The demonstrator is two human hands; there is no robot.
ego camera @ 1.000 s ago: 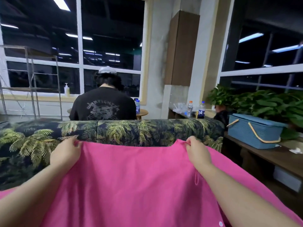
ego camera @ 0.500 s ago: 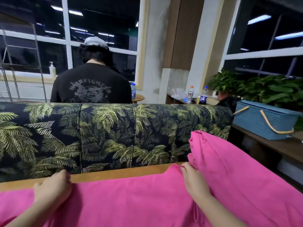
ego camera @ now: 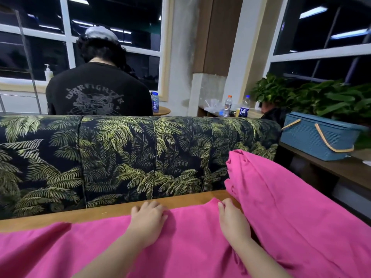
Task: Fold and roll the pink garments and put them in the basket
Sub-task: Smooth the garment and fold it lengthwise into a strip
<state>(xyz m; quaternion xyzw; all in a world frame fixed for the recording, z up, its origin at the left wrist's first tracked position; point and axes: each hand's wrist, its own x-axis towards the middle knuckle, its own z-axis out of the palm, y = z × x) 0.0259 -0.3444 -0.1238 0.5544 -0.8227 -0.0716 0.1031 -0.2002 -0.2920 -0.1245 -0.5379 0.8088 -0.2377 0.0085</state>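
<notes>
Two bare forearms come in from the bottom edge. No sleeve covers them as far as the picture shows. The left hand (ego camera: 147, 220) and the right hand (ego camera: 232, 221) wear no gloves. No ring, watch or bracelet shows on the fingers and wrists.

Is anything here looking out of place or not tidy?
Only the pink garment: its right part is bunched up against the leaf-print sofa back instead of lying flat. The left hand and right hand rest on the flat part. Nothing looks spilled or damaged.
</notes>
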